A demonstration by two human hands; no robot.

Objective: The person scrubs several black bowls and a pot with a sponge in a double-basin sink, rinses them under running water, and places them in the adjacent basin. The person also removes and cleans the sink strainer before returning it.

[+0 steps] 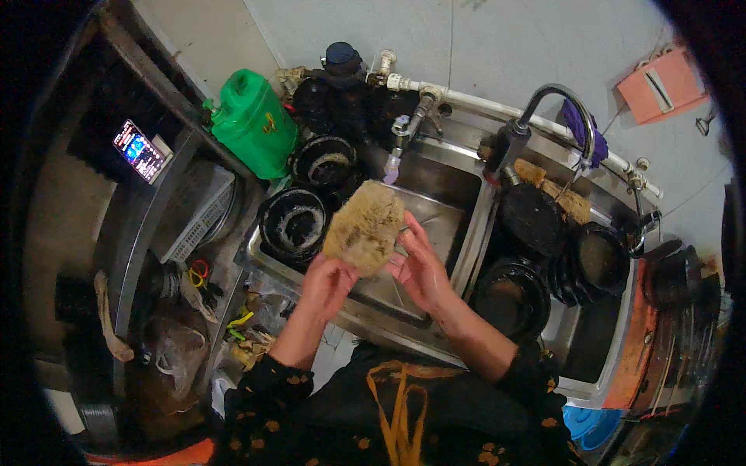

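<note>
A worn tan scrubbing pad, fuzzy and marked with dark stains, is held flat above the left sink basin. My left hand pinches its lower left corner between thumb and fingers. On the opposite side, my right hand has its fingertips at the pad's right edge, thumb low. Black bowls with suds inside stand left of the pad, one nearer bowl and one farther bowl. Part of the basin is hidden behind the pad and my hands.
Black bowls and a dark round pan crowd the right basin. A tall faucet and a short tap rise behind. A green jerrycan stands left, near a lit phone and a grey plastic basket.
</note>
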